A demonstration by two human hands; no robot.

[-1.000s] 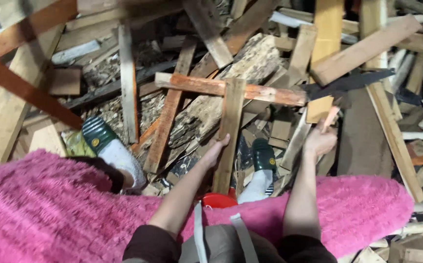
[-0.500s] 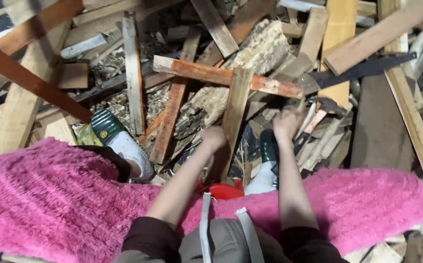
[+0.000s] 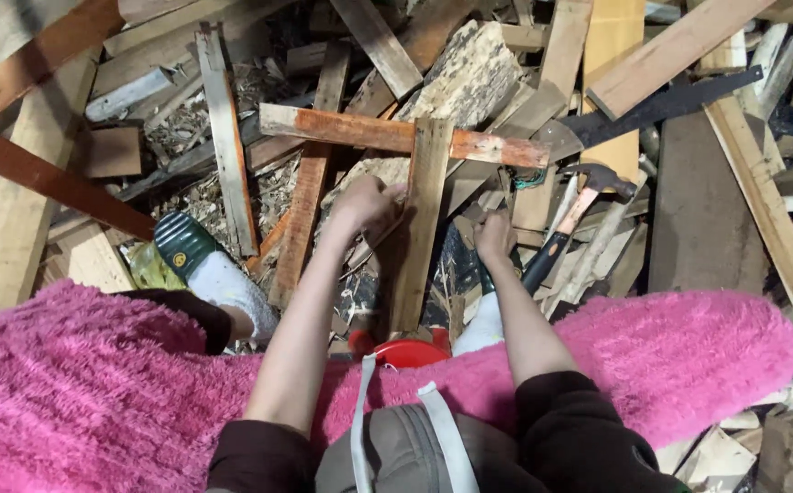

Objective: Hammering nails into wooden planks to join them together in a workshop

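My left hand (image 3: 366, 204) is closed around the left edge of an upright pale plank (image 3: 422, 239). An orange-stained crossboard (image 3: 387, 135) is joined across the plank's top, making a T. My right hand (image 3: 492, 236) sits just right of the plank with its fingers curled down among small wood scraps; whether it holds one is hidden. Close to the right of that hand a hammer (image 3: 572, 212) with a black and orange handle lies on the pile.
Loose boards and splintered scrap wood cover the ground all around. A dark saw blade (image 3: 661, 105) lies at the upper right. A pink fuzzy cloth (image 3: 95, 393) covers my lap, with a green shoe (image 3: 180, 243) at left and a red round object (image 3: 412, 352) below the plank.
My left hand has slid up the plank and closed on it. My right hand has moved left toward the plank, and the hammer now lies to its right.
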